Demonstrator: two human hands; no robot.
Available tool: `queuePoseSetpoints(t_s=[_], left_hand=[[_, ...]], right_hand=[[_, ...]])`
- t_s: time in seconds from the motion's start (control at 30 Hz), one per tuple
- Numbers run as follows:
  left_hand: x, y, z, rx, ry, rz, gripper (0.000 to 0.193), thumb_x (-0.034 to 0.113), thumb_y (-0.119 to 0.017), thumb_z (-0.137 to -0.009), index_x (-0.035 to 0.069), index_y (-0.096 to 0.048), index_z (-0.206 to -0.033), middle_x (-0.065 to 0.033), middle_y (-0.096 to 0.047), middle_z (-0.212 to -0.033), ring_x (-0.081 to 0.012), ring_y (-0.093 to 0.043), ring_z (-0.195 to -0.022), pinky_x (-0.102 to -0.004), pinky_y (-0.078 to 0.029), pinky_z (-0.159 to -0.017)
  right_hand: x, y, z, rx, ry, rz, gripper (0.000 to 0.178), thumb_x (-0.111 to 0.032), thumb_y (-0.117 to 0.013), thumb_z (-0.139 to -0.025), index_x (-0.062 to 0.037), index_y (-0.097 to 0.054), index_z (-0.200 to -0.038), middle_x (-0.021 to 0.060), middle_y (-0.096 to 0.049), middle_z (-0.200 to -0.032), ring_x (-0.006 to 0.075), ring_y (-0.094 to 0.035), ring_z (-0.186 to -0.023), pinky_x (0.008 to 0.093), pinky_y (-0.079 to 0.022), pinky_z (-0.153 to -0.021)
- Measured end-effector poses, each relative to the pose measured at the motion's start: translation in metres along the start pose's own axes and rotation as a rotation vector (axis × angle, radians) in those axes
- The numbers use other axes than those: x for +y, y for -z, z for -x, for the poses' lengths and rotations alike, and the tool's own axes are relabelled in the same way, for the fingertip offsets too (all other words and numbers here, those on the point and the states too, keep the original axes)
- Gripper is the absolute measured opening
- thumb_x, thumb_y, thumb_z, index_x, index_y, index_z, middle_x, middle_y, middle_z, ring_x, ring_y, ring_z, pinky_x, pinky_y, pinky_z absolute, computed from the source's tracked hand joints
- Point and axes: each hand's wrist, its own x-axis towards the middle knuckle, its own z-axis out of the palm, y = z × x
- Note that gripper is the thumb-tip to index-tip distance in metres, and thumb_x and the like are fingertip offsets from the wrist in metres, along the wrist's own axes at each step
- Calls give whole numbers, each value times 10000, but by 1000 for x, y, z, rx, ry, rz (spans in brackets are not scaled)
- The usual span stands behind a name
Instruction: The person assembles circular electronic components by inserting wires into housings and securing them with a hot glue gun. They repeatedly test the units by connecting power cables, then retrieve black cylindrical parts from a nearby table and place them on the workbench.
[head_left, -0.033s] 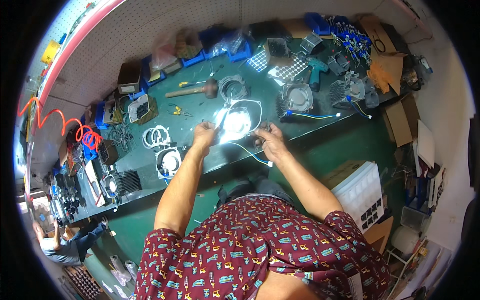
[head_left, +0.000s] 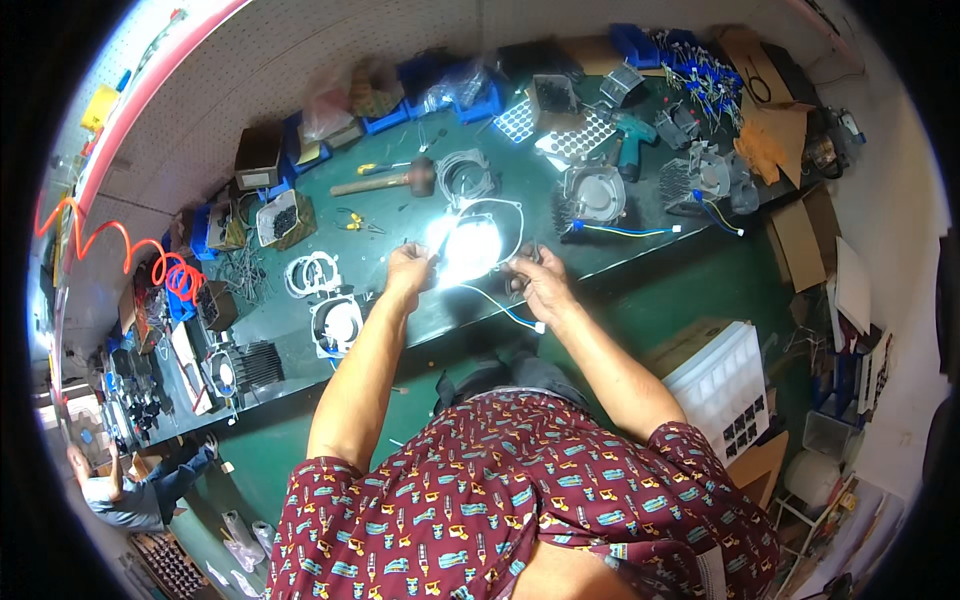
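Over the front part of the workbench, a thin pale ring (head_left: 521, 222), like a sealing gasket, loops around a round housing (head_left: 472, 250) washed out by strong glare. My right hand (head_left: 543, 283) pinches the ring's near right side. At the left of the housing my left hand (head_left: 408, 270) has its fingertips pressed together; glare hides what they grip. From the housing a blue and white cable with a white connector (head_left: 540, 327) runs toward the bench edge. Left of my left forearm lies another open round housing (head_left: 338, 325), with pale rings (head_left: 311, 273) behind it.
Farther back lie a mallet (head_left: 385, 183), pliers (head_left: 358, 221), a coil of grey rings (head_left: 466, 176) and a teal power drill (head_left: 632, 145). Finned housings (head_left: 593, 195) with cables stand to the right. Parts boxes (head_left: 285, 219) line the left and back. A person (head_left: 130, 490) sits at far left.
The glare over the middle housing has grown and hides more of it. My hands hold nearly the same place.
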Motion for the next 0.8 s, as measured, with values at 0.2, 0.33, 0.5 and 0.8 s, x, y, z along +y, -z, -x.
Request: queuePoseSetpoints(t_s=[0.2,0.33,0.5,0.8], left_hand=[[-9,5,0,1,-46,17,88,108,-678,-911,96,-599,-873,1,-616,-795,-105,-568,-653,-322,-585,-623],[-9,3,13,70,-176,19,164,213,-709,-925,82,-612,-910,12,-595,-793,-84,-541,-645,-287,-555,-601],[-9,-20,57,61,-350,-14,225,238,-677,-956,23,-609,-959,-11,-601,-778,-76,-539,-633,-261,-535,-560],[-28,-7,56,-21,-242,216,147,172,-657,-965,45,-607,-910,-8,-597,-775,-99,-572,-675,-285,-559,-637]], right_hand=[[11,2,-3,-49,-66,56,310,-50,-710,-850,-106,-517,-1085,52,-688,-936,176,-691,-857,271,-482,-612],[14,3,-6,-62,-56,37,323,-42,-708,-851,-87,-515,-1107,71,-688,-948,186,-693,-856,277,-500,-621],[10,-2,-3,-68,-28,62,347,-26,-723,-844,-52,-498,-1106,89,-679,-951,194,-696,-850,275,-524,-603],[18,-3,5,47,246,365,443,62,-731,-770,3,-476,-1128,100,-630,-1004,161,-655,-849,303,-586,-729]])
